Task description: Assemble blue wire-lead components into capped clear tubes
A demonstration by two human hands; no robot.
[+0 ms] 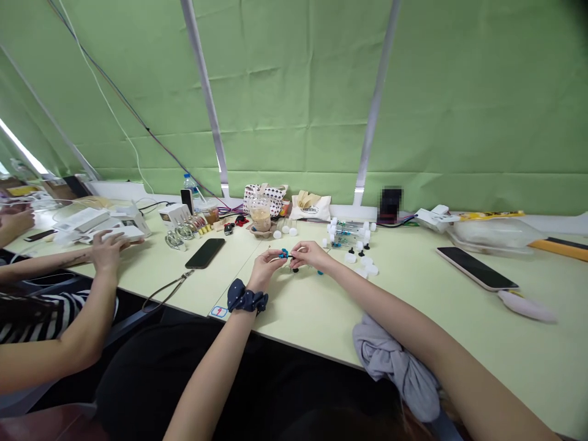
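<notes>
Over the pale table (pixel 321 318), my left hand (pixel 267 267) is closed on a small blue piece (pixel 284 253). My right hand (pixel 310 254) meets it from the right, its fingers pinched on a small dark part that touches the blue piece. Below the fingertips lies a small black piece (pixel 294 270), and a bit of blue (pixel 320 272) shows under my right wrist. To the right are white caps (pixel 350 258), black stoppers (pixel 361 253) and a stack of clear tubes (pixel 346 234) with blue inside.
Behind my hands stand a plastic cup (pixel 260 217) and a white pouch (pixel 311 206). A black phone (pixel 205 253) lies left, another phone (pixel 478 268) right. Grey cloth (pixel 397 364) hangs at the front edge. At the left, a person's hand (pixel 106 248) holds a white box.
</notes>
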